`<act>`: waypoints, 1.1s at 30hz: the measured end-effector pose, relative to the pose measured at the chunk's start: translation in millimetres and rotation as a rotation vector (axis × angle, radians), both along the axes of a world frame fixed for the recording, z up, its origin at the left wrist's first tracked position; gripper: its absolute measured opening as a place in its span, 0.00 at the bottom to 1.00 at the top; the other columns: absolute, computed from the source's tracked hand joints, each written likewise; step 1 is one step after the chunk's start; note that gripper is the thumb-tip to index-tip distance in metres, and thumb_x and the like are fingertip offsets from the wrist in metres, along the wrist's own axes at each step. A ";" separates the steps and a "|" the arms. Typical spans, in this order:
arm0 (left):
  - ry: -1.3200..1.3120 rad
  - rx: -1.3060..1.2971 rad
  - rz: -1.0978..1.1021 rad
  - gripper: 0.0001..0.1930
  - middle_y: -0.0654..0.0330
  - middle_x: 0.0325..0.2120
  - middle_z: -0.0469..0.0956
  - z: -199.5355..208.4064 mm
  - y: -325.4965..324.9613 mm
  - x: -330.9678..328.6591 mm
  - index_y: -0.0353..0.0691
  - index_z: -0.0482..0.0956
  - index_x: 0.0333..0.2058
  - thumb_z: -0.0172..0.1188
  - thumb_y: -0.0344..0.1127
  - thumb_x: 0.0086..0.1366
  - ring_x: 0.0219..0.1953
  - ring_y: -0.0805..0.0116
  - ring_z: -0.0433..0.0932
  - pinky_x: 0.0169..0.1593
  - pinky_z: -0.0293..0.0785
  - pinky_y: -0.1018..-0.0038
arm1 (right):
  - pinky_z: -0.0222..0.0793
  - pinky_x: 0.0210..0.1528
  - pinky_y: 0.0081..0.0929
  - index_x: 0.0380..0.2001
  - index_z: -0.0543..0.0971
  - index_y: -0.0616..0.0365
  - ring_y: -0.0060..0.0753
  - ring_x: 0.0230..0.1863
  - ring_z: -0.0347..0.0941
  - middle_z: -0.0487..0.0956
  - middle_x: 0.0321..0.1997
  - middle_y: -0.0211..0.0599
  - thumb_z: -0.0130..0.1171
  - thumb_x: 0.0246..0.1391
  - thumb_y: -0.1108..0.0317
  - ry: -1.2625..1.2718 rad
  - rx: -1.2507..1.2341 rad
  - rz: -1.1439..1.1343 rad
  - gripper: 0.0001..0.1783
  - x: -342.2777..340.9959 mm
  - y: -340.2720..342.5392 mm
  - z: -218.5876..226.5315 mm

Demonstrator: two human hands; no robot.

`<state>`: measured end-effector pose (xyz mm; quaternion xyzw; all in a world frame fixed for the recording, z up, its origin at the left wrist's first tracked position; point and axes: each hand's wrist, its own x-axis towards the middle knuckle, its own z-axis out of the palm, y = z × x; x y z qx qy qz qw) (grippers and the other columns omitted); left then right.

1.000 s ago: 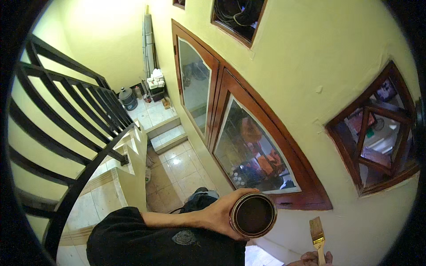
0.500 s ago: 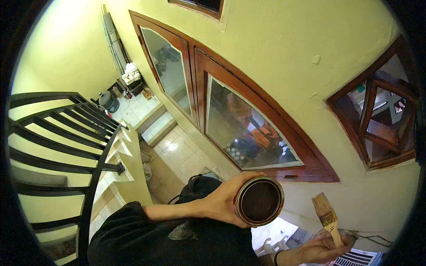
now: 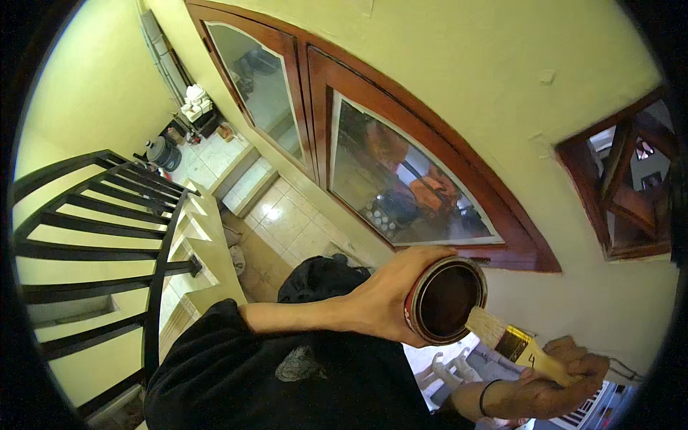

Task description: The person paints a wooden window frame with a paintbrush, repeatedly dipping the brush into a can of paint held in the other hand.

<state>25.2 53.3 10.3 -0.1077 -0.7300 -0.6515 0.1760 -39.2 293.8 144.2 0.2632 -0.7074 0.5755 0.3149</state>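
Observation:
My left hand (image 3: 390, 297) is wrapped round an open round paint can (image 3: 447, 301), tipped so that its dark brown contents show. Between the fingers of my right hand (image 3: 552, 387) is the pale wooden handle of a flat paintbrush (image 3: 514, 344). The brush has light bristles and a gold-coloured metal band, and its bristle tips are at the can's lower right rim. Whether they touch the rim I cannot tell. A dark band circles my right wrist.
A brown wooden-framed glass window (image 3: 408, 168) lies in the yellow-green wall ahead. Another brown wooden frame (image 3: 623, 179) is at right. To the left runs a black railing (image 3: 154, 279) beside stairs. A blue water jug (image 3: 163, 154) stands on the tiled landing beyond.
My right hand has brought the paintbrush round from upright to pointing left, up to the can. The can has shifted right and slightly up in the view.

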 end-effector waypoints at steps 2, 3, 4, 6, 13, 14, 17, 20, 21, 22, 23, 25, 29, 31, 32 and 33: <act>0.020 0.059 -0.030 0.59 0.43 0.63 0.71 0.7 5.4 -6.4 0.34 0.62 0.69 0.87 0.44 0.41 0.66 0.44 0.72 0.67 0.69 0.56 | 0.49 0.20 0.24 0.28 0.63 0.53 0.19 0.15 0.49 0.58 0.15 0.29 0.34 0.77 0.44 0.068 0.084 -0.081 0.28 1.4 -19.3 7.0; 0.014 0.069 -0.060 0.59 0.43 0.63 0.71 -0.2 7.8 -7.5 0.34 0.62 0.69 0.87 0.44 0.41 0.66 0.44 0.72 0.67 0.69 0.56 | 0.50 0.19 0.24 0.28 0.64 0.54 0.19 0.15 0.50 0.58 0.15 0.30 0.35 0.77 0.44 0.141 0.161 -0.136 0.28 0.6 -27.5 9.9; -0.007 0.118 -0.062 0.59 0.43 0.63 0.71 -1.2 9.3 -7.5 0.34 0.62 0.69 0.87 0.44 0.41 0.65 0.44 0.72 0.67 0.69 0.56 | 0.46 0.17 0.23 0.28 0.64 0.55 0.18 0.15 0.50 0.58 0.15 0.30 0.37 0.77 0.44 0.125 0.123 -0.102 0.28 -1.7 -31.1 9.9; -0.045 0.176 -0.095 0.59 0.43 0.62 0.72 -1.6 10.0 -10.3 0.34 0.63 0.69 0.87 0.44 0.39 0.65 0.45 0.73 0.68 0.69 0.57 | 0.54 0.19 0.26 0.30 0.72 0.59 0.23 0.18 0.59 0.68 0.20 0.35 0.44 0.75 0.46 0.052 0.156 -0.048 0.27 3.0 -24.0 13.8; 0.029 0.230 -0.129 0.61 0.47 0.62 0.74 3.1 17.2 -18.2 0.34 0.62 0.69 0.90 0.41 0.38 0.64 0.51 0.76 0.68 0.70 0.59 | 0.57 0.26 0.28 0.16 0.77 0.57 0.25 0.20 0.66 0.75 0.19 0.32 0.52 0.71 0.44 -0.186 0.301 -0.233 0.34 3.6 -60.2 34.7; -0.002 0.197 -0.129 0.61 0.47 0.62 0.73 2.2 17.9 -18.5 0.33 0.61 0.69 0.90 0.41 0.38 0.65 0.53 0.75 0.68 0.70 0.59 | 0.57 0.25 0.28 0.17 0.77 0.57 0.25 0.20 0.66 0.75 0.19 0.32 0.52 0.71 0.44 -0.205 0.313 -0.225 0.33 1.7 -58.5 35.9; 0.006 0.146 -0.131 0.61 0.46 0.63 0.73 7.6 16.5 -20.8 0.33 0.62 0.69 0.90 0.41 0.38 0.65 0.53 0.75 0.68 0.70 0.59 | 0.47 0.13 0.18 0.23 0.72 0.59 0.17 0.11 0.60 0.69 0.20 0.32 0.45 0.77 0.49 -0.053 0.402 -0.072 0.30 -6.9 -54.6 29.4; 0.022 0.164 -0.111 0.61 0.46 0.63 0.73 6.3 16.7 -19.1 0.32 0.62 0.68 0.90 0.41 0.38 0.66 0.52 0.75 0.68 0.70 0.59 | 0.47 0.14 0.18 0.23 0.72 0.60 0.16 0.12 0.59 0.68 0.20 0.30 0.45 0.77 0.50 -0.095 0.429 -0.015 0.30 -6.5 -57.8 26.6; 0.019 0.153 -0.092 0.61 0.46 0.63 0.73 4.6 19.6 -17.3 0.32 0.62 0.68 0.90 0.41 0.38 0.66 0.52 0.75 0.68 0.70 0.59 | 0.54 0.19 0.23 0.22 0.74 0.59 0.20 0.15 0.65 0.72 0.19 0.32 0.48 0.74 0.46 -0.165 0.434 -0.096 0.31 -2.4 -50.0 25.1; -0.026 0.195 -0.119 0.60 0.45 0.63 0.73 2.9 21.8 -15.5 0.32 0.63 0.68 0.89 0.41 0.38 0.66 0.50 0.74 0.69 0.70 0.58 | 0.58 0.21 0.26 0.21 0.75 0.58 0.23 0.17 0.68 0.74 0.18 0.32 0.49 0.73 0.44 -0.117 0.474 -0.152 0.32 -4.7 -48.4 24.9; -0.070 0.238 -0.151 0.60 0.44 0.63 0.72 2.3 22.9 -16.2 0.32 0.63 0.68 0.89 0.41 0.39 0.66 0.49 0.74 0.69 0.69 0.58 | 0.61 0.23 0.28 0.20 0.76 0.57 0.25 0.18 0.70 0.75 0.17 0.32 0.49 0.72 0.42 -0.071 0.513 -0.218 0.33 -6.6 -45.4 24.8; -0.044 0.186 -0.136 0.59 0.43 0.63 0.72 4.3 18.5 -18.7 0.32 0.63 0.68 0.88 0.42 0.39 0.66 0.46 0.73 0.69 0.69 0.57 | 0.59 0.22 0.29 0.20 0.76 0.58 0.25 0.17 0.69 0.73 0.15 0.30 0.48 0.73 0.44 -0.183 0.421 -0.269 0.33 -4.4 -42.1 23.7; -0.057 0.202 -0.141 0.59 0.44 0.63 0.72 5.7 16.6 -17.0 0.33 0.64 0.69 0.88 0.43 0.38 0.65 0.46 0.73 0.68 0.69 0.56 | 0.57 0.25 0.27 0.20 0.75 0.59 0.26 0.20 0.66 0.72 0.19 0.32 0.48 0.74 0.46 -0.181 0.434 -0.254 0.32 -3.3 -42.1 24.2; -0.047 0.220 -0.127 0.59 0.44 0.62 0.72 6.5 16.5 -17.8 0.33 0.64 0.69 0.88 0.43 0.38 0.65 0.47 0.74 0.68 0.69 0.56 | 0.57 0.26 0.27 0.19 0.74 0.59 0.26 0.21 0.65 0.72 0.21 0.34 0.48 0.73 0.47 -0.156 0.356 -0.245 0.32 -3.6 -43.0 20.7; -0.043 0.223 -0.130 0.59 0.44 0.62 0.72 7.1 16.3 -18.1 0.33 0.64 0.69 0.88 0.43 0.38 0.65 0.47 0.74 0.68 0.69 0.56 | 0.57 0.26 0.27 0.19 0.73 0.59 0.26 0.21 0.65 0.72 0.21 0.34 0.48 0.73 0.49 -0.126 0.377 -0.237 0.31 -3.8 -43.0 21.5; -0.012 0.194 -0.101 0.59 0.45 0.62 0.73 8.0 15.4 -18.4 0.33 0.64 0.69 0.88 0.43 0.38 0.65 0.47 0.74 0.68 0.69 0.57 | 0.57 0.26 0.27 0.19 0.73 0.59 0.27 0.21 0.65 0.72 0.21 0.34 0.48 0.73 0.50 -0.097 0.398 -0.231 0.30 -3.9 -42.8 22.2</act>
